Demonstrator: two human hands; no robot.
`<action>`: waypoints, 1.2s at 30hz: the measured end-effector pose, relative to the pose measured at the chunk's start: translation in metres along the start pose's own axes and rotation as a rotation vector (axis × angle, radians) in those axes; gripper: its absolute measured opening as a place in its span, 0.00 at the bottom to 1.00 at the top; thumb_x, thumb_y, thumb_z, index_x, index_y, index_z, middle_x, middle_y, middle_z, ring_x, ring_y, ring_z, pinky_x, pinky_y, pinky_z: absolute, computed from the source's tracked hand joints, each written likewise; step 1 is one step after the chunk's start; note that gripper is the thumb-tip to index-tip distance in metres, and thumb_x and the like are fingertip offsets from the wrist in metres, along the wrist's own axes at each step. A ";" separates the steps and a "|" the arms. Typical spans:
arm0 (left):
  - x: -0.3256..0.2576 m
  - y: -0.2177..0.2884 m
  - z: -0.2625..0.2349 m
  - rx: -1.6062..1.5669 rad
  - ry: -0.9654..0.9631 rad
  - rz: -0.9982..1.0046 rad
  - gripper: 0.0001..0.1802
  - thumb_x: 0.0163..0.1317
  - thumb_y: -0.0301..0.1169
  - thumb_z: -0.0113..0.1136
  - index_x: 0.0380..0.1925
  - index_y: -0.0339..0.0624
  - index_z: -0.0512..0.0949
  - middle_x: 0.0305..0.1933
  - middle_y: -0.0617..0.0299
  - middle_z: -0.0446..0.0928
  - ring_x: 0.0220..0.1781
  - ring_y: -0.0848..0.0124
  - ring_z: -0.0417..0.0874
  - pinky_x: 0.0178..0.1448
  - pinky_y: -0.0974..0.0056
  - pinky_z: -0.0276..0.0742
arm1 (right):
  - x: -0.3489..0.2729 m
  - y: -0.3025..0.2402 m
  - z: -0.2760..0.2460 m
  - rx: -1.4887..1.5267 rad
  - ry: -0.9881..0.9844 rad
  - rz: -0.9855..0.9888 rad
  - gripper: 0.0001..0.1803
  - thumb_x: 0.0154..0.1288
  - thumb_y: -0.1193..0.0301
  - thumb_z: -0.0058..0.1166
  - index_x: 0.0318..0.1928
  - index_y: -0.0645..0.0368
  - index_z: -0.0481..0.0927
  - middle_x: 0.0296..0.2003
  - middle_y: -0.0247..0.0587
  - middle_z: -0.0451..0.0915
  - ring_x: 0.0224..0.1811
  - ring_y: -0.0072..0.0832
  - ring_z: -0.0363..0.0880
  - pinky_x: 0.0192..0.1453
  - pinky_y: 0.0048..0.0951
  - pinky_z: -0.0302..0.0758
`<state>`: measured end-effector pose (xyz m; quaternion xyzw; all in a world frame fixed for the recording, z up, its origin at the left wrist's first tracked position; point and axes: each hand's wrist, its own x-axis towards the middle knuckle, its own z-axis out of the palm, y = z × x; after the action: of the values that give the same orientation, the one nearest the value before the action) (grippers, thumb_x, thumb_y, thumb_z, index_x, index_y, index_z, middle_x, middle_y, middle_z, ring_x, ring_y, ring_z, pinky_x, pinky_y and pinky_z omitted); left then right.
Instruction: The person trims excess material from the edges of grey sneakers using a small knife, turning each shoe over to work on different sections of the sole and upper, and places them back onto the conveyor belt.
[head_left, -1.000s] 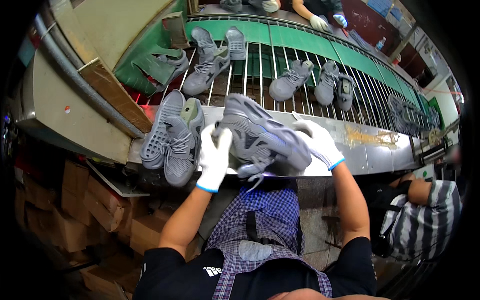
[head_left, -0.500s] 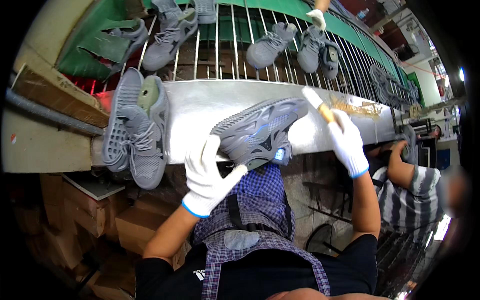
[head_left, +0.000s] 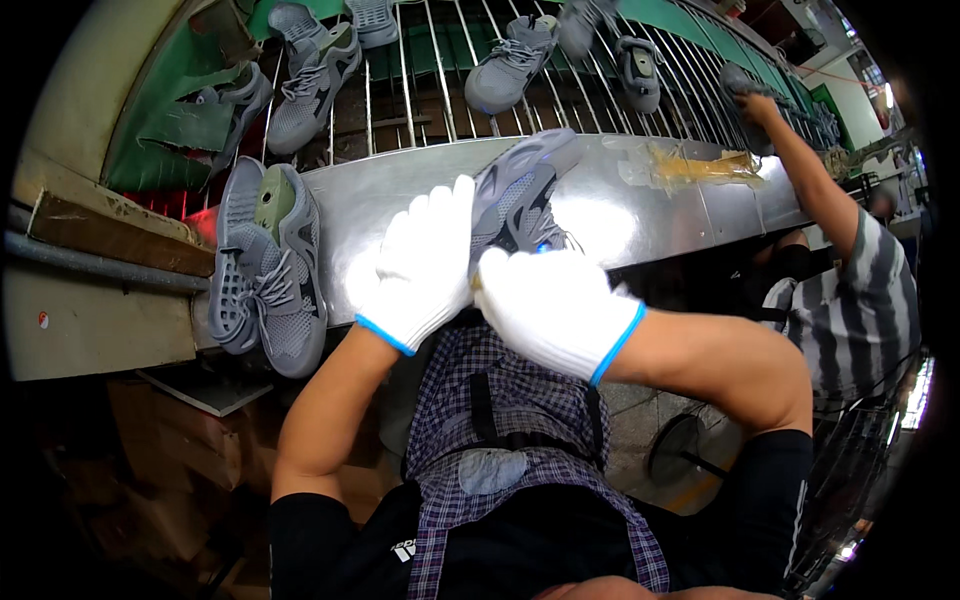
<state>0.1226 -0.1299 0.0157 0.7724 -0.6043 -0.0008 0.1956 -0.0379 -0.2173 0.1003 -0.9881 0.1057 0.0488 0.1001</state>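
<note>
Grey sneaker [head_left: 512,205] is up on its side over the near edge of the metal ledge [head_left: 675,220], btwn the two gloved hands, toe pointing up & away to the right, sole edge turned upper-left. Left hand [head_left: 422,262] has hold of it near the heel end, fingers long & only slightly bent along the sole side, thumb not visible; prob. that flat grip steadies the shoe w/out covering its flank. Right hand [head_left: 560,305] has fingers drawn in at the heel/collar end, nearly touching the left; a tiny tan bit shows at the tips, but can't tell what it is or how firmly it's gripped. Laces hang lower-right, prob. just b/c of the tilt. Looks: mesh upper, dark side panel, chunky sole w/ cut-outs, small blue glint by the laces; heel hidden by gloves. Left along the ledge, a sole-out sneaker [head_left: 232,300] sits against an upright one w/ green insole [head_left: 290,325], prob. kept together there out of the elbows' way. Beyond, the rod rack [head_left: 440,85] bears more grey shoes; far right, a co-worker's hand [head_left: 757,107] is at another
</note>
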 end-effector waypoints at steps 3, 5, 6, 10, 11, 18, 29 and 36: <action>-0.005 -0.002 -0.007 -0.039 -0.015 0.035 0.59 0.45 0.47 0.84 0.74 0.32 0.66 0.53 0.48 0.78 0.57 0.48 0.83 0.59 0.48 0.83 | -0.004 0.016 -0.011 0.108 -0.150 0.007 0.18 0.80 0.60 0.57 0.42 0.66 0.79 0.26 0.51 0.85 0.25 0.47 0.88 0.32 0.47 0.85; 0.003 -0.002 -0.018 -0.059 -0.078 0.046 0.61 0.45 0.50 0.86 0.75 0.34 0.65 0.57 0.48 0.78 0.59 0.48 0.83 0.60 0.48 0.83 | -0.014 0.033 -0.017 0.127 -0.181 0.094 0.22 0.83 0.55 0.57 0.45 0.65 0.79 0.27 0.52 0.86 0.28 0.47 0.89 0.33 0.47 0.86; 0.009 0.000 -0.024 -0.040 -0.124 0.028 0.62 0.45 0.52 0.86 0.75 0.34 0.64 0.58 0.48 0.79 0.59 0.48 0.84 0.62 0.48 0.84 | -0.019 0.049 -0.021 0.111 -0.132 0.121 0.23 0.83 0.54 0.57 0.46 0.65 0.79 0.28 0.53 0.86 0.28 0.48 0.89 0.34 0.48 0.85; 0.042 0.015 -0.044 -0.025 -0.398 -0.127 0.62 0.49 0.61 0.84 0.75 0.37 0.64 0.63 0.45 0.81 0.62 0.46 0.87 0.64 0.48 0.85 | -0.009 0.098 -0.027 0.103 0.022 0.283 0.24 0.85 0.49 0.53 0.48 0.61 0.79 0.29 0.54 0.87 0.31 0.51 0.89 0.37 0.50 0.84; 0.057 0.020 -0.043 -0.048 -0.439 -0.166 0.62 0.49 0.62 0.84 0.74 0.38 0.64 0.63 0.44 0.82 0.62 0.46 0.88 0.64 0.47 0.86 | -0.005 0.105 -0.024 0.101 0.040 0.297 0.25 0.85 0.49 0.52 0.49 0.61 0.79 0.29 0.55 0.87 0.31 0.52 0.89 0.37 0.50 0.84; 0.062 0.019 -0.010 -0.066 -0.317 -0.008 0.54 0.56 0.60 0.79 0.72 0.39 0.66 0.65 0.46 0.82 0.63 0.49 0.88 0.61 0.47 0.87 | -0.010 0.123 0.009 0.329 0.000 0.314 0.23 0.89 0.51 0.46 0.50 0.61 0.79 0.29 0.57 0.85 0.31 0.55 0.87 0.38 0.52 0.82; 0.007 -0.008 -0.006 -0.020 0.242 0.177 0.61 0.50 0.47 0.86 0.79 0.33 0.64 0.75 0.40 0.75 0.77 0.39 0.74 0.79 0.44 0.74 | -0.015 0.089 0.030 0.327 -0.052 0.115 0.25 0.83 0.47 0.54 0.50 0.59 0.81 0.36 0.54 0.88 0.37 0.55 0.88 0.45 0.52 0.83; -0.049 -0.005 0.037 -0.228 0.261 -0.257 0.82 0.40 0.53 0.93 0.85 0.34 0.46 0.84 0.34 0.56 0.81 0.37 0.67 0.80 0.44 0.75 | 0.008 0.050 0.029 0.138 0.087 -0.135 0.21 0.82 0.52 0.57 0.48 0.60 0.76 0.32 0.54 0.86 0.34 0.52 0.89 0.37 0.48 0.85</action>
<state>0.1051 -0.0949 -0.0318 0.8094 -0.4665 0.0062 0.3567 -0.0431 -0.2609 0.0614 -0.9850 0.0461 -0.0086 0.1661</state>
